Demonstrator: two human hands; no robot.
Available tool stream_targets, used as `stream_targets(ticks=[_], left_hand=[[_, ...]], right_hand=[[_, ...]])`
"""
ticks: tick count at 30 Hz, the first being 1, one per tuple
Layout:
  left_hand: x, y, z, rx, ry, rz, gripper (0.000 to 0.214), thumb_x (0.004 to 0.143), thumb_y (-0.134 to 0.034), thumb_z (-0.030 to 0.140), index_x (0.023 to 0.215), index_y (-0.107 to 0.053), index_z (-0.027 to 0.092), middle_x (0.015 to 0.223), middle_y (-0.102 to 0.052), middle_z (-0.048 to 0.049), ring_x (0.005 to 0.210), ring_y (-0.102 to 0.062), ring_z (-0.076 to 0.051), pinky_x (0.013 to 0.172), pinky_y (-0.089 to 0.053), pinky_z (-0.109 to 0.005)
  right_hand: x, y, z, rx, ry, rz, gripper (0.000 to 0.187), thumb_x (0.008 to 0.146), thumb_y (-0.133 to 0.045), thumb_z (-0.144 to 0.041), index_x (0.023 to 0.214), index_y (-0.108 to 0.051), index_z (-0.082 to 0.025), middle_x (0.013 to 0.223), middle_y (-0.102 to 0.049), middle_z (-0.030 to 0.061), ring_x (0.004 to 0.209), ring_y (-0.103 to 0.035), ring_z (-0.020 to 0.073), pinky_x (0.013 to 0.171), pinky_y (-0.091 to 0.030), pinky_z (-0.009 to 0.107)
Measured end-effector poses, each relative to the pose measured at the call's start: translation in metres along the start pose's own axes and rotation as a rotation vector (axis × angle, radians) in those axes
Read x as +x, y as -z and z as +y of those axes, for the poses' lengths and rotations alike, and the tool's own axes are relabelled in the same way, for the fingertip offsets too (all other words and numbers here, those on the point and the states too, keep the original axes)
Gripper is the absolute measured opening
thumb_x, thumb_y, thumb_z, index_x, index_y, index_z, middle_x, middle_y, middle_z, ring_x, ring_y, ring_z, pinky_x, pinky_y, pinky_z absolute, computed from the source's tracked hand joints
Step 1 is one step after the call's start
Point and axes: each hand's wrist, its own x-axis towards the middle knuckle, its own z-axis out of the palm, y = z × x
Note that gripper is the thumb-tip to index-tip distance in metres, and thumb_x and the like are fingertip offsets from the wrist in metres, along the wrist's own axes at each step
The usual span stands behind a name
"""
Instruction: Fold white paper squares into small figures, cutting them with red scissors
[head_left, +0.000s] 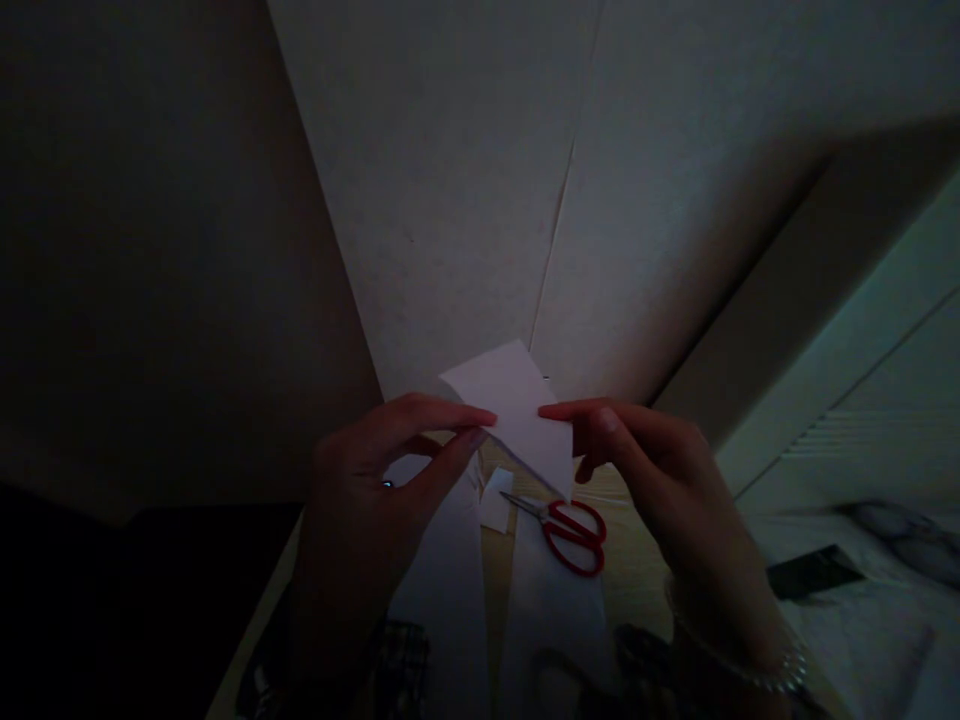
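A small folded piece of white paper [517, 410] is held up in front of me, between both hands. My left hand [382, 480] pinches its left edge with thumb and forefinger. My right hand [660, 470] pinches the right edge the same way; a bracelet sits on that wrist. Below the paper, red-handled scissors [566, 528] lie on the wooden table [637, 560], blades pointing left.
Long white paper strips [450, 580] and a small paper scrap [495, 500] lie on the table under my hands. Pale walls [465, 180] meet in a corner close behind. A bed with a dark flat object [814, 570] is at the right. The scene is dim.
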Motion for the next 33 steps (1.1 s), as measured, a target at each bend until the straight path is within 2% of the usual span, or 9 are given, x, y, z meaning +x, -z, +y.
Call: stream_targets(ticks=[5,9,13,17,22,24,26,33], left_hand=[[0.003,0.004,-0.007,-0.025,-0.007,-0.111,0.026,0.076,-0.071,0.007,0.077,-0.081,0.030,0.077,-0.079,0.0085,0.072,-0.072,-0.009,0.065,-0.056,-0.015],[0.003,0.005,-0.013,-0.079,0.030,-0.161,0.021,0.080,-0.070,0.011,0.082,-0.081,0.029,0.083,-0.080,0.0072,0.075,-0.073,-0.009,0.064,-0.056,-0.013],[0.002,0.001,-0.011,-0.173,0.141,-0.094,0.010,0.080,-0.073,0.019,0.081,-0.079,0.027,0.084,-0.079,0.0051,0.077,-0.073,-0.011,0.069,-0.057,-0.016],[0.002,-0.003,-0.004,-0.216,0.237,-0.023,0.008,0.075,-0.076,0.017,0.077,-0.076,0.024,0.080,-0.077,0.0043,0.073,-0.072,-0.012,0.068,-0.057,-0.018],[0.003,-0.004,-0.003,-0.237,0.190,-0.062,0.004,0.082,-0.073,0.026,0.080,-0.075,0.022,0.082,-0.077,0.0016,0.075,-0.072,-0.013,0.065,-0.057,-0.018],[0.003,-0.003,-0.006,-0.279,0.194,-0.083,0.004,0.078,-0.077,0.022,0.081,-0.074,0.023,0.081,-0.077,0.0017,0.076,-0.074,-0.014,0.066,-0.059,-0.018],[0.002,-0.002,-0.010,-0.279,0.183,-0.092,0.012,0.075,-0.079,0.016,0.083,-0.074,0.024,0.082,-0.077,0.0030,0.077,-0.075,-0.013,0.067,-0.059,-0.016],[0.005,0.000,-0.019,-0.159,0.106,-0.114,0.018,0.078,-0.074,0.009,0.086,-0.075,0.025,0.087,-0.076,0.0034,0.077,-0.072,-0.011,0.071,-0.059,-0.016]], right_hand=[[-0.002,-0.004,0.003,0.027,0.030,0.171,0.019,0.088,-0.072,-0.019,0.087,-0.083,-0.034,0.076,-0.078,-0.0083,0.066,-0.066,0.0040,0.060,-0.051,0.009],[-0.005,-0.005,0.010,0.069,0.044,0.241,0.021,0.086,-0.074,-0.016,0.086,-0.083,-0.036,0.081,-0.079,-0.0097,0.070,-0.066,0.0035,0.064,-0.051,0.008],[-0.005,-0.005,0.010,0.125,0.035,0.213,0.024,0.085,-0.074,-0.013,0.084,-0.082,-0.035,0.083,-0.080,-0.0099,0.074,-0.069,0.0037,0.066,-0.052,0.008],[-0.003,-0.007,0.005,0.162,0.009,0.158,0.024,0.081,-0.076,-0.011,0.081,-0.082,-0.034,0.078,-0.080,-0.0090,0.070,-0.069,0.0050,0.063,-0.052,0.010],[-0.004,-0.009,0.002,0.123,0.031,0.203,0.021,0.081,-0.075,-0.010,0.079,-0.081,-0.030,0.077,-0.079,-0.0066,0.070,-0.070,0.0082,0.064,-0.054,0.015],[-0.005,-0.010,0.001,0.106,0.034,0.224,0.020,0.081,-0.075,-0.011,0.080,-0.080,-0.029,0.079,-0.080,-0.0054,0.072,-0.072,0.0103,0.066,-0.055,0.018],[-0.007,-0.010,0.001,0.089,0.030,0.225,0.018,0.081,-0.075,-0.012,0.081,-0.080,-0.029,0.081,-0.080,-0.0042,0.074,-0.072,0.0121,0.067,-0.056,0.021],[-0.009,-0.011,-0.003,0.006,0.022,0.215,0.012,0.082,-0.076,-0.016,0.087,-0.078,-0.026,0.074,-0.075,-0.0025,0.067,-0.069,0.0137,0.064,-0.055,0.025]])
